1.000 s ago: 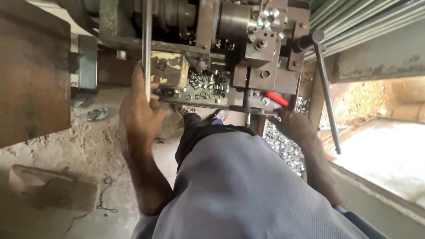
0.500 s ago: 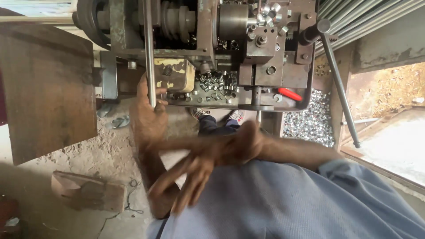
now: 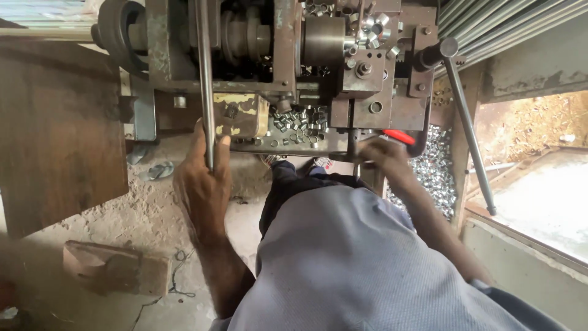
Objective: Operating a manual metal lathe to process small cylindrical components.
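Half a second ago the right hand (image 3: 378, 156) was swung across the body, low in the frame with fingers spread; it now sits at the front edge of the lathe-like machine (image 3: 318, 73), right of centre, just below the red-handled lever (image 3: 399, 136); a second ago it was in much this same place, so it has gone away and come back. The left hand (image 3: 205, 178) has kept its place throughout on the long steel lever bar (image 3: 204, 79) that runs down from the top of the frame, left of centre; this reads as one stroke of work at the machine finished and the hands set again at the controls.

The left grip is wrapped firmly round the lower end of the bar, fingers curled together, thumb beside it; the right grip is loosely curled, its fingers touching a thin upright rod or the machine's edge below the red handle; whether it is clamped there I cannot tell, as the fingertips blur.

Small metal rings (image 3: 300, 119) lie heaped in the tray at centre; more fill the bin (image 3: 435, 178) to the right; a second long handle (image 3: 468, 129) slants down at the right.
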